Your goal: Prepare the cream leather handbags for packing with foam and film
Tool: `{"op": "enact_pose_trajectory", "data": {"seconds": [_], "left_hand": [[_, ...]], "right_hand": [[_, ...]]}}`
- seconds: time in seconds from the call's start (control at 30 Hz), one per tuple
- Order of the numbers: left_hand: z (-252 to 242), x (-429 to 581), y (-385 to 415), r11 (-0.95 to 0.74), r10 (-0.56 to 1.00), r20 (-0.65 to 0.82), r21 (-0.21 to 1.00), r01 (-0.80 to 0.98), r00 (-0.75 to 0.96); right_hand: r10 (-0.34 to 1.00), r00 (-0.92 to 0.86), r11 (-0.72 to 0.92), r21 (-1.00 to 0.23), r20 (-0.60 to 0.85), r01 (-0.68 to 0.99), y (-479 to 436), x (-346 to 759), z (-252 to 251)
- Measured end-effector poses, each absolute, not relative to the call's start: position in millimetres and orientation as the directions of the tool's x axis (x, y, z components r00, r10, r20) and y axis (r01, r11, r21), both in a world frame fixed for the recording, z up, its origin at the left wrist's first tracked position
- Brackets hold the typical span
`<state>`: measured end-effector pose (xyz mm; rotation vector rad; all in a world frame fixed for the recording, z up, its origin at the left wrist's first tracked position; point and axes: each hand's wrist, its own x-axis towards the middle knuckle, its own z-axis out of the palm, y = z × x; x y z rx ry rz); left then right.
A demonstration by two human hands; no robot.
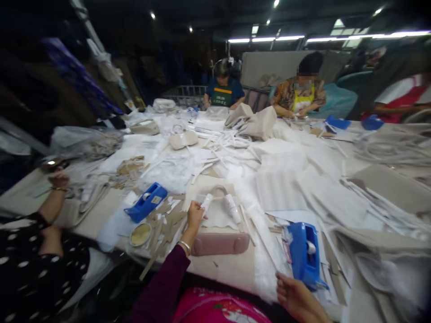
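In front of me lies a handbag with a pinkish-brown base and a pale body. Its arched handle has white wrapping around both ends. My left hand is closed on the left wrapped end of that handle. To the lower right, my right hand has its fingers curled together beside the edge of a white foam sheet; what they pinch, if anything, I cannot make out. A blue tape dispenser stands just above this hand.
Another blue tape dispenser and a round tub stand left, among beige strips. White sheets and bag pieces cover the table. A co-worker's arm reaches in at left; other people sit across the table.
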<state>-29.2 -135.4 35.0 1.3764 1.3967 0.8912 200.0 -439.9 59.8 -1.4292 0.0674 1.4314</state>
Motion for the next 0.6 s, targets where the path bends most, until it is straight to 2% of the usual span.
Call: {"op": "enact_pose_trajectory", "data": {"seconds": [0.07, 0.13, 0.2, 0.27, 0.4, 0.6], "left_hand": [[34, -30, -136, 0.111, 0.989, -0.136, 0.947, 0.303, 0.064], [34, -31, -138, 0.117, 0.989, -0.138, 0.946, 0.301, 0.049], [36, -32, -141, 0.11, 0.99, -0.133, 0.942, 0.318, 0.053], [40, -32, -144, 0.106, 0.99, -0.132, 0.931, 0.351, 0.052], [49, -34, -149, 0.096, 0.993, -0.115, 0.913, 0.397, 0.026], [50, -35, -151, 0.058, 0.996, -0.087, 0.839, 0.541, 0.027]], "right_hand": [[0.739, 0.099, -0.427, -0.577, -0.666, -0.696, -371, 174, 80], [0.839, 0.022, -0.421, -0.675, -0.544, -0.606, -297, 147, 101], [0.882, 0.023, -0.426, -0.818, -0.47, -0.387, -231, 122, 113], [0.897, 0.045, -0.426, -0.885, -0.441, -0.186, -184, 103, 115], [0.884, 0.06, -0.465, -0.885, -0.463, 0.028, -140, 87, 97], [0.857, 0.075, -0.506, -0.808, -0.509, 0.301, -128, 88, 78]]}}
